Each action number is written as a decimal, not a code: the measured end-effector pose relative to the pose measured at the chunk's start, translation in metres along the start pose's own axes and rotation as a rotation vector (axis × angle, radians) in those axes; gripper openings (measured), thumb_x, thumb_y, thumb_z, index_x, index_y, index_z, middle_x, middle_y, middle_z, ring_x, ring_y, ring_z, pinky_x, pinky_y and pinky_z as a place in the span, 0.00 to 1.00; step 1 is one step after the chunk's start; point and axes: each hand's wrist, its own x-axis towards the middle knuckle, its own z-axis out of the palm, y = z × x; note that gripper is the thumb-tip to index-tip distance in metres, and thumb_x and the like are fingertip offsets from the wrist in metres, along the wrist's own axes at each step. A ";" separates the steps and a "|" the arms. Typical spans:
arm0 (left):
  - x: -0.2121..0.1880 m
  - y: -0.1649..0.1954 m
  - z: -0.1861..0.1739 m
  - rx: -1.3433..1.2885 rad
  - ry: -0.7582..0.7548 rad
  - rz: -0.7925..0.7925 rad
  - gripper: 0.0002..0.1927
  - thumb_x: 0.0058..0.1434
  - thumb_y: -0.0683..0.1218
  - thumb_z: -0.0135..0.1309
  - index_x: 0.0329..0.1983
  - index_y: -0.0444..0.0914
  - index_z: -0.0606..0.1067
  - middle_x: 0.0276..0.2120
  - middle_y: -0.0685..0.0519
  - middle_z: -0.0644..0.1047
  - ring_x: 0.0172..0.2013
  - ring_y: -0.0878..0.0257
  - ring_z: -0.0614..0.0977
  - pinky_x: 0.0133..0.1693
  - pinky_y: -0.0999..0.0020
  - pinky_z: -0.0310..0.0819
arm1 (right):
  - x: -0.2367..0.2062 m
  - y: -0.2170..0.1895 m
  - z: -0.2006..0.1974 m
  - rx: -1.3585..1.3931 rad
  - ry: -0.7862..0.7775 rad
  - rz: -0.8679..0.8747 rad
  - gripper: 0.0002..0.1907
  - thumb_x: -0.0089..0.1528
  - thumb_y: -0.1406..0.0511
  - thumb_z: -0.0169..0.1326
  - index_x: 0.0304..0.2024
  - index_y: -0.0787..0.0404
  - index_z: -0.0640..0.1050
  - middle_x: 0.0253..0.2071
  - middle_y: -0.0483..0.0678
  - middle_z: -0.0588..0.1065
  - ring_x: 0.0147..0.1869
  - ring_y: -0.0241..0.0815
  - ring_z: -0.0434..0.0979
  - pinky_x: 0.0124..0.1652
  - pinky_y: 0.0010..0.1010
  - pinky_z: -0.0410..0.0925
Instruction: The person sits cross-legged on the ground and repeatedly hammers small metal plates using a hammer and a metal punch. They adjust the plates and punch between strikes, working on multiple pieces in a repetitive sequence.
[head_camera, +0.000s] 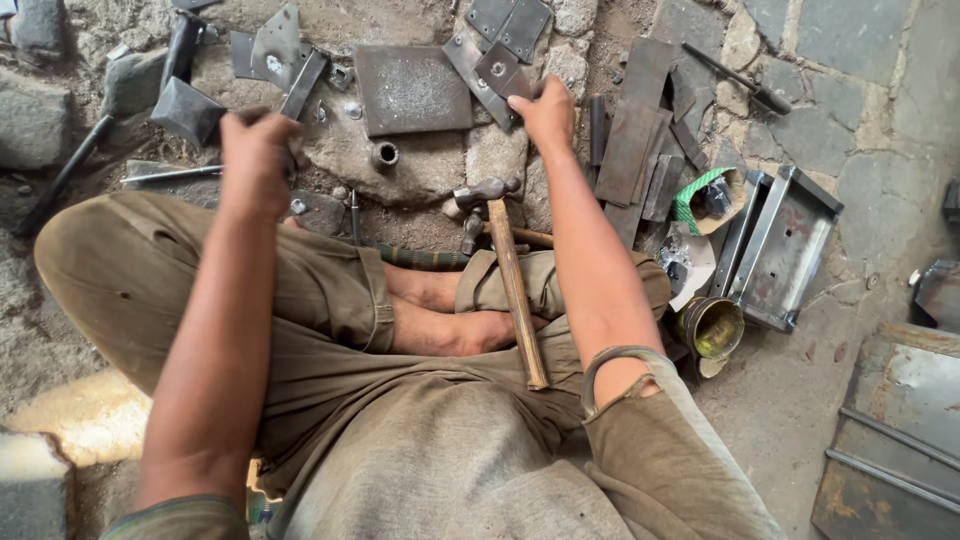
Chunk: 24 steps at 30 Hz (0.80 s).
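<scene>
Steel scrap everywhere, grey plates scattered over rough stone, and the person sits cross-legged in the thick of it. Far left, a dark metal block (186, 108) lies on the ground, and just beside it the left hand (258, 160) is curled into a fist; what it grips, if anything, cannot be told from here. Centre stage, a square steel plate (412, 88) lies flat with a short pipe socket (384, 155) below it, and a wooden-handled hammer (508, 272) rests unheld across the lap, head toward the stones. The right hand (546, 108) is closed over the end of a narrow drilled plate (492, 72), pressing it down among the other offcuts. Further right come a stack of flat bars (632, 140), a folded metal tray (788, 245) and a brass-coloured cup (712, 326). The worry here is sharp edges: bare feet and bare fingers sit close to cut steel, and the loose hammer could roll off the leg onto a foot.
</scene>
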 end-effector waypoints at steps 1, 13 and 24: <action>0.002 0.007 -0.003 -0.246 0.031 -0.101 0.25 0.60 0.34 0.56 0.59 0.31 0.61 0.50 0.40 0.72 0.38 0.51 0.81 0.38 0.59 0.82 | -0.001 -0.006 -0.006 0.063 -0.053 0.130 0.16 0.57 0.62 0.68 0.41 0.63 0.78 0.39 0.50 0.80 0.40 0.42 0.81 0.40 0.35 0.74; -0.027 0.019 0.047 0.127 -0.280 0.452 0.17 0.63 0.35 0.63 0.55 0.33 0.77 0.48 0.46 0.81 0.48 0.59 0.85 0.52 0.68 0.82 | -0.160 -0.068 0.045 1.029 -0.687 0.379 0.13 0.63 0.66 0.60 0.45 0.71 0.77 0.32 0.51 0.79 0.31 0.38 0.78 0.30 0.29 0.72; -0.038 0.013 0.066 0.456 -0.396 0.498 0.15 0.63 0.37 0.63 0.52 0.33 0.76 0.46 0.49 0.83 0.46 0.63 0.86 0.49 0.70 0.85 | -0.176 -0.065 0.020 0.631 -0.421 0.157 0.27 0.61 0.55 0.62 0.54 0.66 0.76 0.43 0.52 0.81 0.42 0.39 0.82 0.38 0.30 0.74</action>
